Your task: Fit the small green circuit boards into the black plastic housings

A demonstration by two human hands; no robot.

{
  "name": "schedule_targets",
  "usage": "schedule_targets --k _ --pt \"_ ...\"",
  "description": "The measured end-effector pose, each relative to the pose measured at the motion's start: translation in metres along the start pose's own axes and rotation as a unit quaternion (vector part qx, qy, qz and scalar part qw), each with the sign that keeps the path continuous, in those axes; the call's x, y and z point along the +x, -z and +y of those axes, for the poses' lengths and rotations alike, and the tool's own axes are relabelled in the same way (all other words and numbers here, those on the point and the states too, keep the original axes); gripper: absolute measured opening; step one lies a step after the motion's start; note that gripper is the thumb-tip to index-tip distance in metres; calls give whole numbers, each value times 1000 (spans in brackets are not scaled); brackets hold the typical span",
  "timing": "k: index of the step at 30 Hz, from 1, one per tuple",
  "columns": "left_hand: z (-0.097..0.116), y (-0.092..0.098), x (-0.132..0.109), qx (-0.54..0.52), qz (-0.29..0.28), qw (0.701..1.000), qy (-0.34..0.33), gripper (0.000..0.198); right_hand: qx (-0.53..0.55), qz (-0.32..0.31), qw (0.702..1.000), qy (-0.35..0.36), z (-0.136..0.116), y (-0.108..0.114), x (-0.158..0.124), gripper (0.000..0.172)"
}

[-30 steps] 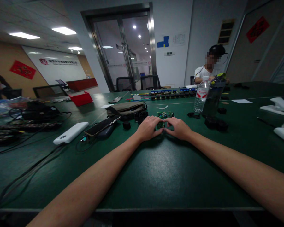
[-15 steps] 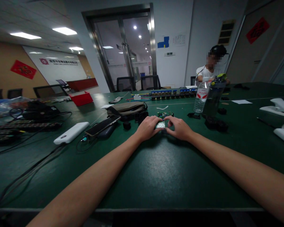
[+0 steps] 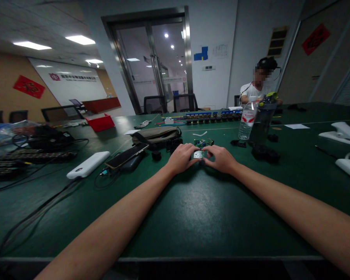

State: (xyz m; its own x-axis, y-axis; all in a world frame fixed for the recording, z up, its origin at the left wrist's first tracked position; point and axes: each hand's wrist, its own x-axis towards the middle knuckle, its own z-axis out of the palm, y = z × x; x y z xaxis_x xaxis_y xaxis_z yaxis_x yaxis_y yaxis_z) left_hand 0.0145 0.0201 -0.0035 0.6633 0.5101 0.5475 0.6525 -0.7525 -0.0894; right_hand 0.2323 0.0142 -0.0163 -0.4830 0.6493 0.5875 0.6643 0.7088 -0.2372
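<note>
Between my two hands is a small whitish circuit board (image 3: pixel 198 154), its pale face turned toward me. On its left edge, my left hand (image 3: pixel 180 158) is closed in a pinch of thumb and fingers. My right hand (image 3: pixel 221 160) is curled at the right edge, thumb and forefinger closed on it, with a gap inside the curl. Some dark part shows under the board, too small to name. Just beyond my fingertips lie green circuit boards (image 3: pixel 199 142) with small components.
On the green table (image 3: pixel 204 217), a phone (image 3: pixel 128 155), a white power bank (image 3: pixel 88 165) with a cable and a grey pouch (image 3: pixel 159 134) lie left. A water bottle (image 3: pixel 246 123), a dark bottle (image 3: pixel 262 124) and black parts (image 3: pixel 265 153) stand right. A person (image 3: pixel 255 89) sits across.
The board has tilted slightly, so more of its pale face shows. Both hands stay in nearly the same place around it.
</note>
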Motion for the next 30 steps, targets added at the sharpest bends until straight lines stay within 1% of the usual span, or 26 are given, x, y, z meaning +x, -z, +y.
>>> schedule_targets --k 3,9,13,16,18,20,22,23,24,27,30 --pt "-2 0 -1 -3 5 1000 9 35 6 1 1000 -6 1 1 0 29" --pt "-2 2 -1 -5 -8 1000 18 28 14 -12 1000 -10 1 2 0 29" --pt "1 2 0 -6 -11 1000 15 27 14 -18 1000 0 2 0 0 32" --pt "3 3 1 -8 -23 1000 17 28 11 -13 1000 10 3 -1 0 30" --pt "3 5 1 -11 -36 999 31 34 5 -14 1000 10 4 -1 1 29" --pt "0 9 0 -21 -55 997 49 49 -2 -16 1000 0 4 -1 1 29" --pt "-6 14 -4 -44 -92 993 60 64 -9 -14 1000 -18 4 1 1 30" --pt "-10 16 -7 -59 -118 989 65 63 -13 -14 999 -30 4 2 1 29" --pt "-14 18 -9 -71 -140 985 74 59 -18 -14 999 -43 4 2 1 29" --pt "-24 21 -15 -90 -179 972 119 43 -29 -16 996 -88 6 4 2 27" --pt "-27 20 -16 -93 -162 973 138 34 -30 -26 992 -121 9 4 2 27"
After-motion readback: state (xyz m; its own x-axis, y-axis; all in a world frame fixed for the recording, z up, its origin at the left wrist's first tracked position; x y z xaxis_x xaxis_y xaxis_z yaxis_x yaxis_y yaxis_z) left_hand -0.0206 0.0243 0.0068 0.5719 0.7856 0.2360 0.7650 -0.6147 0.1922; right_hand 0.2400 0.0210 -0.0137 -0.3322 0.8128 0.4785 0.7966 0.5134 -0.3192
